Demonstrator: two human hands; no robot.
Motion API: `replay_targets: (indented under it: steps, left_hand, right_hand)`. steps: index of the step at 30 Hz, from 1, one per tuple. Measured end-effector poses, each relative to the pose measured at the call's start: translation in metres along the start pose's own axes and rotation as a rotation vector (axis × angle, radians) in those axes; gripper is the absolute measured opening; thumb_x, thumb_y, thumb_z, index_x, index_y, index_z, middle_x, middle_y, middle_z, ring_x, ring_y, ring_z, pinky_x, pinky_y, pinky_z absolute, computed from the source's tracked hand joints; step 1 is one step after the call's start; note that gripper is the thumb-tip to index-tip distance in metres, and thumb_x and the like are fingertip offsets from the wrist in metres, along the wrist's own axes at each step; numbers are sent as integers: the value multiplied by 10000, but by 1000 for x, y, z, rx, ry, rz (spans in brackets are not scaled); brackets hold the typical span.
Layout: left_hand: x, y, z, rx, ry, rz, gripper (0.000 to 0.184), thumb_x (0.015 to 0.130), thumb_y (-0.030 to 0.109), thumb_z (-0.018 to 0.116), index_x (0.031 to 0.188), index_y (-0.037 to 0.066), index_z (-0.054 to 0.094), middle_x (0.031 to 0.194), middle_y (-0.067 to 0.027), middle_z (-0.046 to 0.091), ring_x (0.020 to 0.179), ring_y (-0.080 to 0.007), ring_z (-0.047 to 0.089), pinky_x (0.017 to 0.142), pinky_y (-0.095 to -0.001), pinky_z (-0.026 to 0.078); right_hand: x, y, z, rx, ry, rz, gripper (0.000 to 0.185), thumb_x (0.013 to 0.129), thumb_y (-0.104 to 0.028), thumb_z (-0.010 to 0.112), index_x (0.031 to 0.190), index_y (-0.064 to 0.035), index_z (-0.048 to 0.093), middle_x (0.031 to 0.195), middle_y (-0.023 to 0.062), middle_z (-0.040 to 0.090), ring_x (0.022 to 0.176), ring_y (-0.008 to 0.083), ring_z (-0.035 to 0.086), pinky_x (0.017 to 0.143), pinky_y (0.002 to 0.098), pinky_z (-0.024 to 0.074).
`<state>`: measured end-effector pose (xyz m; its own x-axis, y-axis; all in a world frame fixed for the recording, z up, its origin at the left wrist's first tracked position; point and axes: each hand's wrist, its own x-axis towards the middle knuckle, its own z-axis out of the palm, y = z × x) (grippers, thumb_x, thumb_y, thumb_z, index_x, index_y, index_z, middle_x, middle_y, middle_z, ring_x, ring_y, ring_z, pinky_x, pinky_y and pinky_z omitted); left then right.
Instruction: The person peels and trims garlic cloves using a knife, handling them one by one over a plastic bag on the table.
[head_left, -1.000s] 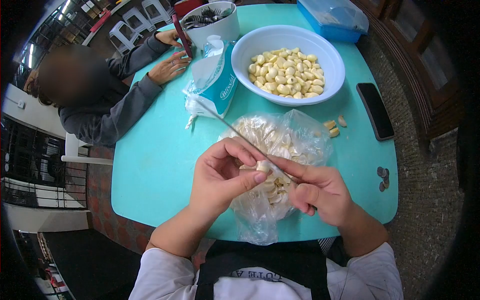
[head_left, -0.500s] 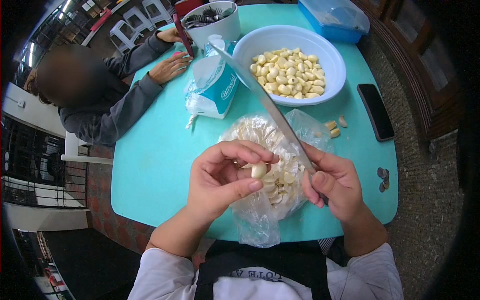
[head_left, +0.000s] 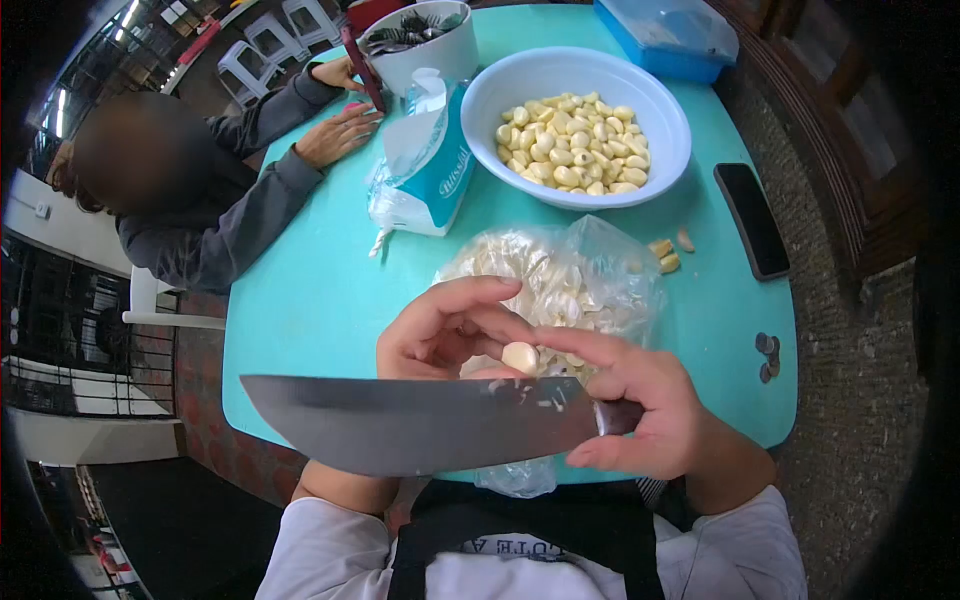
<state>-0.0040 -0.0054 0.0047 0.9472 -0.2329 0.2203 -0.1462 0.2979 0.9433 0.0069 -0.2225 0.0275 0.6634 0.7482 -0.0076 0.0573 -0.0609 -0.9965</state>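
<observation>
A garlic clove [head_left: 520, 357] sits in the fingers of my left hand [head_left: 430, 330], whose thumb is mostly hidden by the blade. My right hand [head_left: 655, 405] grips a large knife [head_left: 420, 425] by its handle, the broad blade lying flat across to the left in front of my left wrist. Small pale bits stick to the blade near the handle. The index finger of my right hand reaches to the clove. Under both hands lies a clear plastic bag [head_left: 615, 265] with garlic skins and cloves in it, partly covered by the hands and knife.
Beyond the bag stands a pale blue basin [head_left: 675, 150] of peeled garlic cloves. Around it are a tissue pack [head_left: 425, 180], a white bucket [head_left: 425, 70], a blue box [head_left: 665, 50], a phone [head_left: 750, 220], coins [head_left: 767, 350] and loose cloves [head_left: 665, 255]. Another person's hand [head_left: 340, 133] rests at the table's left.
The knife has swung from pointing up and away to lying flat across to the left. My right index finger has come to the clove in my left hand.
</observation>
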Motion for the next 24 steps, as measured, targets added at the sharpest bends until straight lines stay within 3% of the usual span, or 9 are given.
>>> replay_targets:
  steps: [10, 13, 16, 20, 24]
  left_hand:
    - [-1, -2, -7, -10, -29, -2, 498, 788, 218, 663, 1178, 2, 442, 959, -133, 618, 897, -193, 601, 775, -283, 479]
    - [-3, 2, -4, -14, 15, -49, 443, 792, 218, 660, 1123, 0, 463, 957, -139, 614, 894, -197, 602, 774, -289, 486]
    - [-3, 4, 4, -10, 85, -39, 363, 818, 279, 621, 993, -5, 479, 887, -156, 605, 830, -217, 612, 748, -312, 507]
    - [0, -3, 0, -72, 90, 30, 321, 825, 279, 616, 857, -4, 468, 843, -179, 593, 794, -238, 614, 727, -329, 520]
    - [0, -5, -6, 3, 52, 36, 322, 831, 284, 605, 836, -3, 459, 837, -205, 588, 794, -257, 614, 732, -345, 524]
  right_hand:
    - [3, -1, 4, -199, 50, -173, 601, 765, -159, 677, 1294, -32, 419, 957, 147, 638, 631, 168, 620, 613, 254, 482]
    - [7, 14, 10, -212, 160, -330, 587, 749, -213, 679, 1227, 53, 467, 786, 122, 643, 493, 104, 541, 481, 209, 406]
    - [5, 5, 2, -229, 44, -225, 595, 767, -149, 675, 1291, -28, 422, 951, 143, 641, 615, 143, 606, 596, 246, 476]
    - [6, 6, 2, -169, 27, -182, 599, 771, -149, 670, 1297, -25, 412, 967, 144, 639, 590, 106, 574, 576, 231, 462]
    - [5, 1, 1, -154, 0, -133, 593, 780, -148, 660, 1300, -22, 404, 983, 150, 636, 585, 95, 563, 574, 224, 456]
